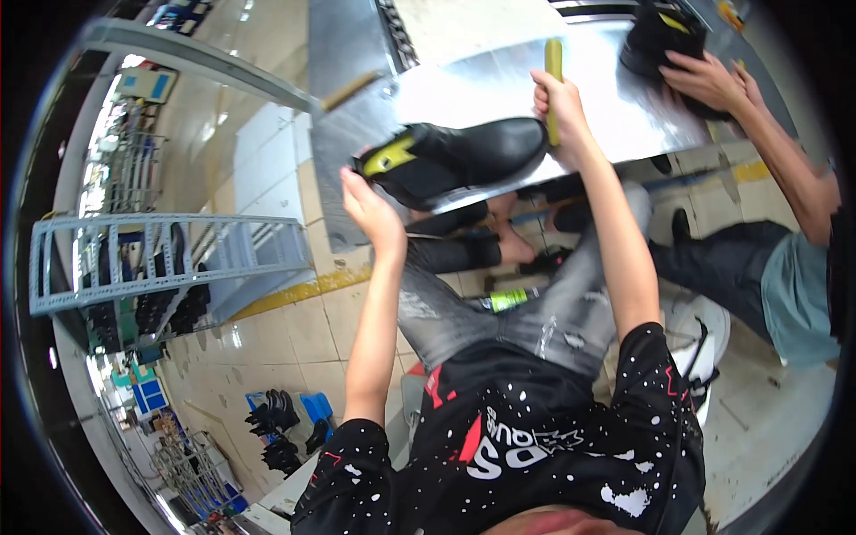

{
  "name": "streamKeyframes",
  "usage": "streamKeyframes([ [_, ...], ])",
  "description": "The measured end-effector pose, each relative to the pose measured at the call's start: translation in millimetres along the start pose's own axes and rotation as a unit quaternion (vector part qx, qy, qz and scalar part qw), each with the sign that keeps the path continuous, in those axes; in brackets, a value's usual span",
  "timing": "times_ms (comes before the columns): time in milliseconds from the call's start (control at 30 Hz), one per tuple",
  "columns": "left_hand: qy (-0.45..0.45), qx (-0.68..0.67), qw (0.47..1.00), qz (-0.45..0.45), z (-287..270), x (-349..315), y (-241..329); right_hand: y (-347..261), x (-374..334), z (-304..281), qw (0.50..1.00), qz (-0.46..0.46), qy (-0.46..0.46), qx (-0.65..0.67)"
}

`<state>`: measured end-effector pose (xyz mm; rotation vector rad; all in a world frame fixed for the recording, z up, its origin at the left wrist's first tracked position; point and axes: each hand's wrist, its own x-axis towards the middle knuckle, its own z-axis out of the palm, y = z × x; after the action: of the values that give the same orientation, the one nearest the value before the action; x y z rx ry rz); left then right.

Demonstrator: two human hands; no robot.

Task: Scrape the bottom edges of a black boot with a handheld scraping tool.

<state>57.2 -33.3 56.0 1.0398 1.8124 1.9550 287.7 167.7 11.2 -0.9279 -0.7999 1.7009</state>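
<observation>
One black shoe (464, 162), over the desk's (446, 100) near edge, long axis left-right: your left grip (376, 212) holds its heel; your right grip (563, 105), clenched around a yellow stick (554, 59), is at its toe.

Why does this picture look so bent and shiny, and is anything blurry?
Head view: the wide fisheye lens bends straight edges near the rim and leaves dark corners; head view: white glare washes over the metal tabletop beyond the black shoe; head view: the distant racks at lower left look soft, while the shoe is fairly crisp.
</observation>
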Motion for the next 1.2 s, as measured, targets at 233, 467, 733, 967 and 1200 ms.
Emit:
streamKeyframes([
  [233,-0.256,0.374,0.844,0.289,-13.5,15.4,71.3,-7.0,65.1,-38.6,0.965,0.083,-0.129,0.214],
  [467,-0.378,0.495,0.729,0.284,15.6,44.9,90.9,-3.8,71.8,-33.8,0.959,0.109,-0.106,0.238],
  [733,-0.425,0.494,0.724,0.226,25.0,59.5,86.7,-0.7,81.6,-39.9,0.96,0.108,-0.148,0.211],
  [967,-0.332,0.525,0.754,0.212,-6.6,29.0,85.2,-7.0,66.5,-31.9,0.971,0.122,-0.189,0.087],
  [1200,-0.333,0.618,0.697,0.149,-89.3,15.1,139.4,12.5,62.2,-39.6,0.99,-0.121,-0.065,-0.031],
])
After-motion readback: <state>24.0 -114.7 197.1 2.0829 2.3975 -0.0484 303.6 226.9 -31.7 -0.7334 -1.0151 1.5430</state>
